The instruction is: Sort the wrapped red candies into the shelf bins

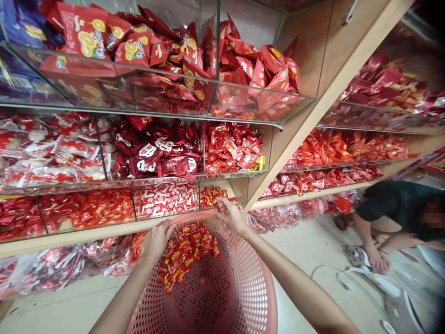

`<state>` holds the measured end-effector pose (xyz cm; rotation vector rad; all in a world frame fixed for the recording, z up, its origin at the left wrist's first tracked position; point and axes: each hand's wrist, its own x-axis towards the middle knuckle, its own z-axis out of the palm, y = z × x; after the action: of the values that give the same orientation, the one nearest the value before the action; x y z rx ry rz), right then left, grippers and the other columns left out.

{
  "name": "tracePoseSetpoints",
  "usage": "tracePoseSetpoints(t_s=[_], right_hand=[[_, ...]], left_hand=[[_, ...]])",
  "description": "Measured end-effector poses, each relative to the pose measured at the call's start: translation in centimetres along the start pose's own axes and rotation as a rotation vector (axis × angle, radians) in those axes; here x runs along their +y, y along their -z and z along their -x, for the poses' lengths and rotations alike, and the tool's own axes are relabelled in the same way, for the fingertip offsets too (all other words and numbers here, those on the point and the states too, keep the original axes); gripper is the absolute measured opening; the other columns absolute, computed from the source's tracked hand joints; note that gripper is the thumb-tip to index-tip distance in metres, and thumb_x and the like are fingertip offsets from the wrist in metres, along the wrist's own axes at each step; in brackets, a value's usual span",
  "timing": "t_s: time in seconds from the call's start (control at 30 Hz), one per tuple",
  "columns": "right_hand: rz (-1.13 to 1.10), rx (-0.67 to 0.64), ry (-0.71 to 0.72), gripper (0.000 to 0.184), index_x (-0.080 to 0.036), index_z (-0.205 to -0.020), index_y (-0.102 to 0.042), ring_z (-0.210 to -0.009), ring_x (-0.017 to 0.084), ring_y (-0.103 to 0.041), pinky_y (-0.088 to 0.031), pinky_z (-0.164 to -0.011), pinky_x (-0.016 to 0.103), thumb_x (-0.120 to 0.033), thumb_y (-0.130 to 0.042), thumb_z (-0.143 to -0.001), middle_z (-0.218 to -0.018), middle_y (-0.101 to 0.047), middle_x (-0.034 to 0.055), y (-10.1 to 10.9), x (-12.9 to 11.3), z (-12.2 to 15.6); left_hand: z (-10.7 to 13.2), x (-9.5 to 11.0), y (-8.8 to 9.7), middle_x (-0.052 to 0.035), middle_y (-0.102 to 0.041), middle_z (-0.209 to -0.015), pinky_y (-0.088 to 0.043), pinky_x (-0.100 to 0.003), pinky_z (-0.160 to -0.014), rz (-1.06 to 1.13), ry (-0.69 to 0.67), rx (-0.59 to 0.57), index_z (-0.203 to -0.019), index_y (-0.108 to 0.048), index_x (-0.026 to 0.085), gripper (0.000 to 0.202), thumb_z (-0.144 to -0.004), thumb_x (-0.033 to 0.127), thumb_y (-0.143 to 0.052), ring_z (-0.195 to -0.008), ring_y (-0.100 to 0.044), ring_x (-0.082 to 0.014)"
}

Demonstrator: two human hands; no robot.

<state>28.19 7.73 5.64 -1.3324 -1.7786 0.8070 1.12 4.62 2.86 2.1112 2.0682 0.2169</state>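
Observation:
A pink perforated plastic basket (262, 278) is tilted against the shelf's front edge, its mouth towards me. Inside it, small red and yellow wrapped candies (191, 250) lie against the far wall. My left hand (156, 239) is closed on the basket's rim at its left side. My right hand (232, 217) is over the rim's right side, in front of the lowest compartment, with fingers bent but apart. No candy shows between them. Similar small wrapped candies (210, 195) lie in that compartment, right by my right fingertips.
Shelves with clear dividers hold red orange-print packets (93, 37), dark red packets (160, 150) and white-and-red candies (170, 199). Bagged goods (52, 269) lie beneath. To the right, a person (399, 213) crouches by a white cabled device (392, 292) on the tiled floor.

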Motion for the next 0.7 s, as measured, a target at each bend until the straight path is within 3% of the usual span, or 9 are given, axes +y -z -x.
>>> tracePoseSetpoints(t_s=[0.17,0.3,0.47,0.7], right_hand=[[0.178,-0.172,-0.160,0.030,-0.018,-0.096,-0.060,-0.061,0.010,-0.048,-0.036,-0.056,0.020,-0.017,-0.061,-0.067,-0.071,-0.057,-0.0035,-2.6,2.6,4.4],[0.260,-0.283,-0.252,0.025,-0.018,-0.089,-0.063,-0.064,0.012,-0.053,-0.034,-0.055,0.020,-0.011,-0.056,-0.066,-0.074,-0.063,-0.0016,-4.0,4.7,5.3],[0.538,-0.242,-0.384,0.023,-0.015,-0.094,-0.061,-0.075,0.016,-0.059,-0.033,-0.057,0.022,-0.018,-0.056,-0.071,-0.085,-0.067,0.0065,-5.5,5.1,4.9],[0.474,-0.194,-0.460,0.016,-0.014,-0.091,-0.058,-0.076,0.016,-0.061,-0.033,-0.057,0.021,-0.019,-0.055,-0.076,-0.085,-0.068,0.0076,-6.0,3.9,5.5]], left_hand=[[-0.1,-0.1,-0.2,-0.0092,-0.069,-0.100,-0.045,-0.028,-0.071,0.006,0.005,0.003,-0.117,-0.056,0.023,0.043,-0.090,0.045,-0.030,-0.087,-0.065,-0.0223],[0.0,-0.1,-0.2,-0.0089,-0.069,-0.098,-0.045,-0.027,-0.068,-0.011,0.004,0.002,-0.117,-0.055,0.023,0.045,-0.090,0.047,-0.029,-0.084,-0.066,-0.0224],[0.0,-0.1,-0.2,-0.0097,-0.069,-0.100,-0.045,-0.028,-0.068,-0.013,-0.003,0.005,-0.117,-0.056,0.022,0.045,-0.090,0.047,-0.029,-0.083,-0.066,-0.0232],[0.0,-0.1,-0.1,-0.0094,-0.070,-0.095,-0.045,-0.028,-0.067,-0.009,-0.010,0.008,-0.117,-0.056,0.022,0.045,-0.090,0.047,-0.029,-0.083,-0.066,-0.0230]])
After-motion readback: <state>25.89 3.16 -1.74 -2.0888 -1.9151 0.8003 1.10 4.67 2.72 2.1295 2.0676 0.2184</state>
